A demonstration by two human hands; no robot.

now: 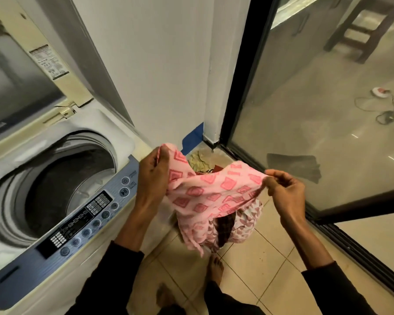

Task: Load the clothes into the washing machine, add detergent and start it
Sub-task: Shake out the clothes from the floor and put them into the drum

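While the left hand (pixel 156 171) and right hand (pixel 282 189) each pinch the pink cloth (pixel 205 196), loading is in progress; next it must swing left of the hands into the open drum (pixel 61 185).

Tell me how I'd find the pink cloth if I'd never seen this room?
Start at the open washing machine on the left, then look just right of its blue control panel. The pink cloth is stretched between the left hand and right hand; unlike the clothes below, it has darker pink squares.
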